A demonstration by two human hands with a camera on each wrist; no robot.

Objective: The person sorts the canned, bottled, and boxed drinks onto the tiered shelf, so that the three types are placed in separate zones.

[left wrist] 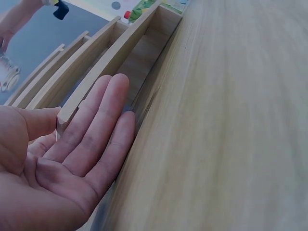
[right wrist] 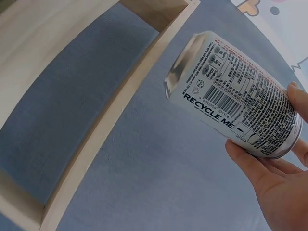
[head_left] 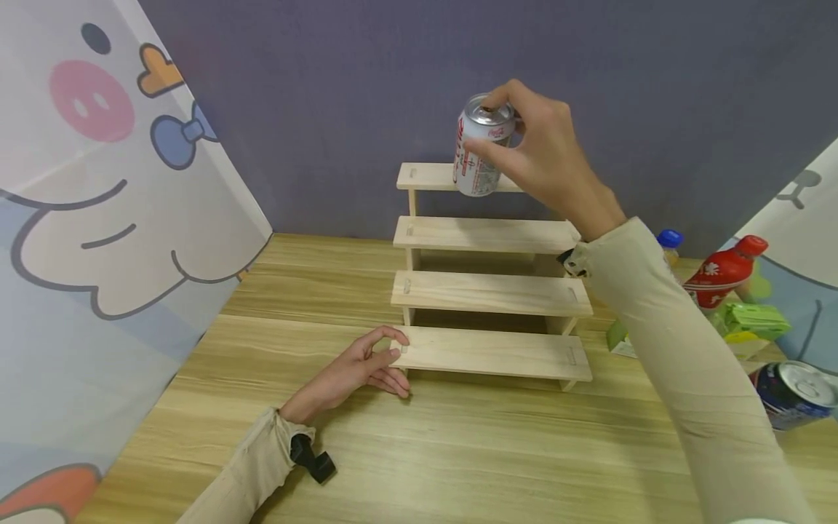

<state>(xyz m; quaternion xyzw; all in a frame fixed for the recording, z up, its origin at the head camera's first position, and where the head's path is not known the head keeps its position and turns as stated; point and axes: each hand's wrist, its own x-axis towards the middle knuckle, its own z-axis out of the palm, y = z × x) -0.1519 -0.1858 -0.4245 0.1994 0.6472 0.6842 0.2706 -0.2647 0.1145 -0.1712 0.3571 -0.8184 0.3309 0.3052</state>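
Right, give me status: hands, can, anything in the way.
Right hand grips can. Left hand holds left end of bottom shelf. Can aloft by top shelf, not set down. Nothing seen in the way.

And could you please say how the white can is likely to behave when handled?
The white can looks smooth, so it may be slippery. Its round body would probably roll if laid on its side. It seems stiff, since no clear dent shows near the grip of the right hand.
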